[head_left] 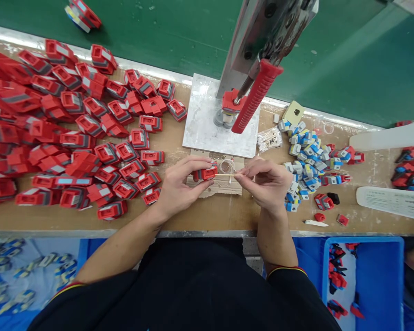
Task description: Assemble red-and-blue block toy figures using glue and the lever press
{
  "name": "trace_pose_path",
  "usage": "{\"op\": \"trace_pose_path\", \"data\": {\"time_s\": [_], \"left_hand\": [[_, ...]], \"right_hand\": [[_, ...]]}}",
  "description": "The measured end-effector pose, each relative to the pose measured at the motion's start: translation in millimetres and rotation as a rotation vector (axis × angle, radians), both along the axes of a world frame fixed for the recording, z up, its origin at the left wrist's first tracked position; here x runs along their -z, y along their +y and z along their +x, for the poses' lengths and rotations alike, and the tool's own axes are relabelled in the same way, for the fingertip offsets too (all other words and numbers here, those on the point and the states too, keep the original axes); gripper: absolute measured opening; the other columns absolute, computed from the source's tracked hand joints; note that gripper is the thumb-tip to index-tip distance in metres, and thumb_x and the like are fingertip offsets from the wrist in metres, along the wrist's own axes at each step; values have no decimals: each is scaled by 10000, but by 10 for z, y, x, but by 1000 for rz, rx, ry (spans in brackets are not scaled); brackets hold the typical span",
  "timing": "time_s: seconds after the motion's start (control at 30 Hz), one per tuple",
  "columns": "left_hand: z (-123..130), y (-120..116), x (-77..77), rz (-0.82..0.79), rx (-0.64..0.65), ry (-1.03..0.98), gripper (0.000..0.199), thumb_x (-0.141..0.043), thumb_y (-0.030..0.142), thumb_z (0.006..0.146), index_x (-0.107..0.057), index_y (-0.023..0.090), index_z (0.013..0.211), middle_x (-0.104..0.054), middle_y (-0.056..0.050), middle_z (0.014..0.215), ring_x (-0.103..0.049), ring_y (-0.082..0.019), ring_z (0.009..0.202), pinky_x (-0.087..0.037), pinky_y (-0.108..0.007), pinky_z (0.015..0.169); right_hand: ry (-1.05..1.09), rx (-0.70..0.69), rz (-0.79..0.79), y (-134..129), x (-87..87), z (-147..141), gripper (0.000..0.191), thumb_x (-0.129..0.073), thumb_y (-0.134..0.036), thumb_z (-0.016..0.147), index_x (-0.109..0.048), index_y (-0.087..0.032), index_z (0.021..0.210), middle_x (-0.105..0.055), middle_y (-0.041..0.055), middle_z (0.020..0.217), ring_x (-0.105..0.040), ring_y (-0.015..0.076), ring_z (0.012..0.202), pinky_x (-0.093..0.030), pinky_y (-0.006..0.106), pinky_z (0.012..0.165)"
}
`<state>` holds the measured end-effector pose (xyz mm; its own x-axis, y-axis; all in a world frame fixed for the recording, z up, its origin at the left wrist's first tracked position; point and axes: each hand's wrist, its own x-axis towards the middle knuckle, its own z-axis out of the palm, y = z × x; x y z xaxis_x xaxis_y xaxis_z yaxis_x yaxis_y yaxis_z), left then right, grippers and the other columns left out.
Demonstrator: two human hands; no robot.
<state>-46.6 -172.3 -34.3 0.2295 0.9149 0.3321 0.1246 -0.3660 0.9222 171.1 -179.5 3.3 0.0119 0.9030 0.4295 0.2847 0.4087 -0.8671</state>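
Note:
My left hand (184, 184) is closed round a red plastic toy part (206, 172), its fingertips above and below it. In my right hand (264, 179) a thin cotton swab (224, 174) is pinched, its far end touching the red part's right side. Below the hands lies a torn piece of cardboard (224, 190). On it stand a small round clear dish (227, 166) and another swab (230, 180). The swab's tip at the red part is too small to make out.
A press with a red handle (258, 94) stands on a metal plate (200, 119) behind the hands. Red parts (89, 124) crowd the left; blue-white-grey pieces (307, 156) lie right, near bagged swabs (269, 139). A cutter (315, 223) lies near the front edge. A blue bin (379, 285) sits below right.

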Motion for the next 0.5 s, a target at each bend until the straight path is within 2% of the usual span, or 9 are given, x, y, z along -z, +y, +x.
{"op": "trace_pose_path", "data": {"time_s": [0.2, 0.27, 0.37, 0.43, 0.5], "left_hand": [[-6, 0, 20, 21, -16, -39, 207, -872, 242, 900, -799, 236, 1094, -835, -92, 1169, -811, -238, 1056, -675, -370, 902], [-13, 4, 29, 3, -21, -37, 212, -874, 262, 896, -800, 234, 1094, -831, -102, 1181, -811, -248, 1058, -679, -384, 905], [-24, 14, 43, -30, -36, -58, 235, -882, 278, 885, -803, 236, 1102, -823, -104, 1200, -807, -257, 1088, -677, -403, 950], [-31, 26, 65, -51, -62, -100, 254, -889, 263, 874, -800, 244, 1111, -817, -92, 1228, -798, -254, 1132, -668, -407, 1000], [-42, 41, 98, -91, -88, -150, 280, -896, 260, 868, -791, 257, 1127, -816, -75, 1231, -794, -248, 1150, -666, -402, 1022]], "right_hand": [[51, 35, 109, 19, -34, 178, 236, -873, -303, 901, -680, -271, 769, -723, -26, 642, -678, 162, 586, -518, 307, 540], [-76, 22, 97, 34, -29, 240, 201, -852, -259, 913, -693, -271, 791, -746, -17, 693, -678, 164, 620, -525, 316, 583], [-365, -115, 5, 56, 8, 249, 132, -777, -210, 962, -725, -264, 853, -776, 0, 781, -699, 172, 714, -557, 324, 670], [-457, -214, -24, 71, 30, 271, 66, -754, -263, 991, -748, -259, 926, -804, 21, 882, -736, 187, 832, -589, 336, 751], [-452, -188, -20, 83, 23, 406, 98, -771, -355, 988, -759, -258, 995, -816, 39, 986, -751, 203, 932, -600, 350, 794]]}}
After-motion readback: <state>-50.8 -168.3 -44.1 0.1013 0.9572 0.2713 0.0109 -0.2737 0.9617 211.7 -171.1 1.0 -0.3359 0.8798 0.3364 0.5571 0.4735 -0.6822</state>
